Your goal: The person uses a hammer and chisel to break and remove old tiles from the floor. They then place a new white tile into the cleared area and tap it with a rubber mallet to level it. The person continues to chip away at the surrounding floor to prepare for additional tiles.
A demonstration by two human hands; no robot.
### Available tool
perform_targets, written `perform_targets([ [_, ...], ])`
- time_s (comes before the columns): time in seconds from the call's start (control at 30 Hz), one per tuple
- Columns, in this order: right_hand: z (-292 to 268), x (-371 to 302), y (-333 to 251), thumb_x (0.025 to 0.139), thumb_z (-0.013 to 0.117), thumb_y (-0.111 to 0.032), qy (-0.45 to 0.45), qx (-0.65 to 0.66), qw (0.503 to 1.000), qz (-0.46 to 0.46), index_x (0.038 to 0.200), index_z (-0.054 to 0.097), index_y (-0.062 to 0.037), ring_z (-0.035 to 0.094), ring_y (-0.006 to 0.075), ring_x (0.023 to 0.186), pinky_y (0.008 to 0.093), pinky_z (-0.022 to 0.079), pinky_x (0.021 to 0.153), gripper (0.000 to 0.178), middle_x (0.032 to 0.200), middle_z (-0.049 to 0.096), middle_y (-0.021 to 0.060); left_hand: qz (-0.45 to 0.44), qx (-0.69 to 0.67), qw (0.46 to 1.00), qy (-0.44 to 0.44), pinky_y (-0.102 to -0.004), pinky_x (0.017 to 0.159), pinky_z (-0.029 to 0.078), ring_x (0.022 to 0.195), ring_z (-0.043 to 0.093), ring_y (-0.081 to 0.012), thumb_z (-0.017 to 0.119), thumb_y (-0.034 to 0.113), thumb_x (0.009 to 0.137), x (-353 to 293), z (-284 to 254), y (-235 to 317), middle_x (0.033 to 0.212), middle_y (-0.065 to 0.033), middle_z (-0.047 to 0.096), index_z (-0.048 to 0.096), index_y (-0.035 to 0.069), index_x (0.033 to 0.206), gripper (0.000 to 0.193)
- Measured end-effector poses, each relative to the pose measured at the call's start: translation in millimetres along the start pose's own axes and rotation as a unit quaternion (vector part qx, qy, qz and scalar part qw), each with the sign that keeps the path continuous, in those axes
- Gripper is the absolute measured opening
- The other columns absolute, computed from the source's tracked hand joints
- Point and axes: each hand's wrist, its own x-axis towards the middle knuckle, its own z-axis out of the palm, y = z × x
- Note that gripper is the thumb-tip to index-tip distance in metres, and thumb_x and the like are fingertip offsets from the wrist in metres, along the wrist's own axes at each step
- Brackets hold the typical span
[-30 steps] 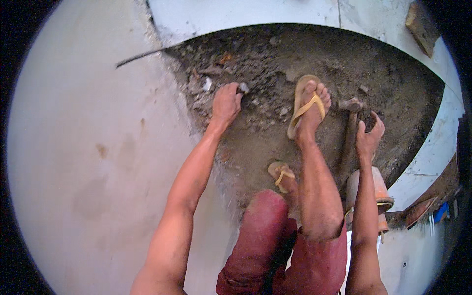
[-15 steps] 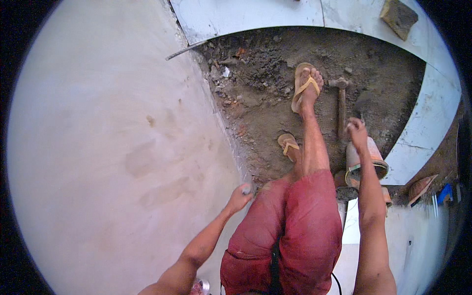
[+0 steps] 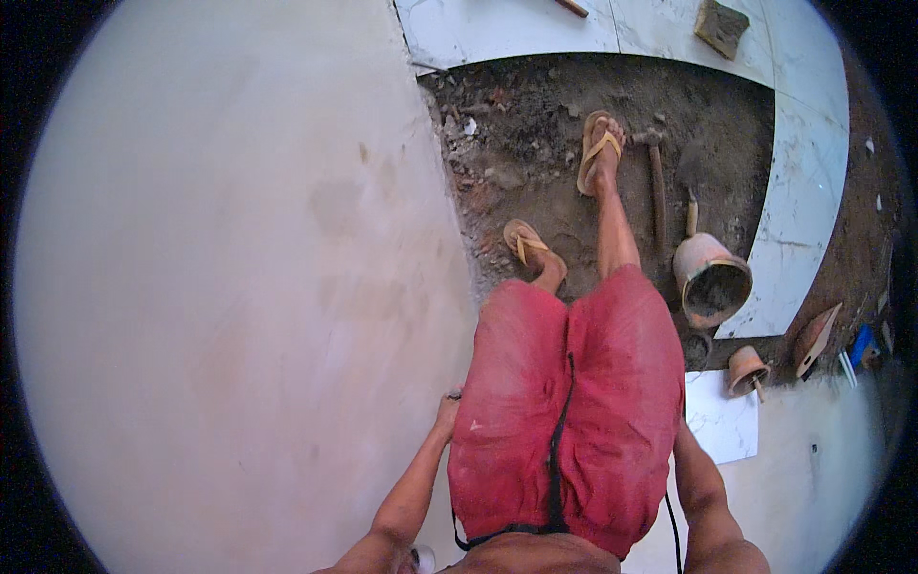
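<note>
My left hand [image 3: 448,413] is beside the left leg of my red shorts [image 3: 512,411]. Its fingers look curled, with a small dark bit at the tips that I cannot make out. My right forearm [image 3: 700,478] runs up along the other side of the shorts, and the hand itself is hidden behind the thigh. Ahead on the bare soil lies a hammer [image 3: 658,196] with a wooden handle, near my sandalled right foot [image 3: 602,153]. A trowel [image 3: 692,215] with a wooden grip lies by a dirty bucket [image 3: 696,256], which is tipped toward me.
Pale floor [image 3: 239,287] spreads on the left, bordering the rubble and soil. White marbled tiles [image 3: 798,191] frame the pit at the far side and right. A brown block [image 3: 721,29] rests on them. At right are a small orange pot [image 3: 746,371] and a wooden float [image 3: 816,337].
My right hand has drawn back from beside the bucket and gone behind my thigh. My left hand has come back along the shorts. My left foot has shifted left, and I appear more upright.
</note>
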Motion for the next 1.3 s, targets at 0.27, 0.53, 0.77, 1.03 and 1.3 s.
perform_targets([
  [0.27,119,-81,164,0.084,0.054,-0.023,-0.053,0.31,0.943,0.104,0.121,0.049,-0.0058,0.059,0.0234,0.093,0.0351,0.047,0.079,0.042,0.107,0.06,0.011,-0.085,-0.087,0.991,-0.051,-0.0259,0.061,0.046,0.07,0.055,-0.0116,0.061,0.016,0.082,-31,-34,-152,0.081,-0.0041,0.062,0.061,0.001,0.093,0.019],
  [0.53,154,-114,291,0.087,0.05,-0.026,-0.091,0.482,0.856,0.161,0.12,0.05,-0.0054,0.06,0.0244,0.093,0.0363,0.048,0.078,0.039,0.109,0.059,0.01,0.031,-0.078,0.996,-0.011,-0.0268,0.061,0.046,0.069,0.054,-0.0117,0.062,0.019,0.081,4,9,-182,0.081,-0.0037,0.061,0.062,0.001,0.09,0.021],
  [0.77,123,-135,396,0.089,0.047,-0.034,-0.153,0.356,0.917,0.096,0.122,0.049,-0.0037,0.058,0.025,0.099,0.039,0.046,0.086,0.044,0.116,0.057,0.0094,0.117,0.003,0.993,0.015,-0.0276,0.06,0.046,0.069,0.053,-0.0118,0.063,0.022,0.08,18,41,-243,0.081,-0.0033,0.061,0.063,0.001,0.088,0.023],
  [1.03,66,-189,452,0.077,0.06,-0.022,-0.275,0.204,0.938,0.056,0.12,0.05,-0.0105,0.06,0.0209,0.094,0.048,0.047,0.084,0.046,0.108,0.061,0.0048,0.089,-0.001,0.996,0.012,-0.0293,0.058,0.045,0.065,0.051,-0.0117,0.065,0.023,0.078,-62,53,-370,0.077,-0.0017,0.059,0.064,-0.001,0.084,0.025],
  [1.3,53,-157,482,0.077,0.061,-0.03,-0.374,0.06,0.926,0.0,0.14,0.023,-0.019,0.053,0.0251,0.108,0.0464,0.05,0.079,0.074,0.126,0.05,0.0069,0.247,0.153,0.957,0.023,-0.0315,0.059,0.047,0.069,0.056,-0.0137,0.06,0.016,0.081,-124,37,-381,0.081,-0.0022,0.061,0.064,-0.001,0.087,0.018],
])
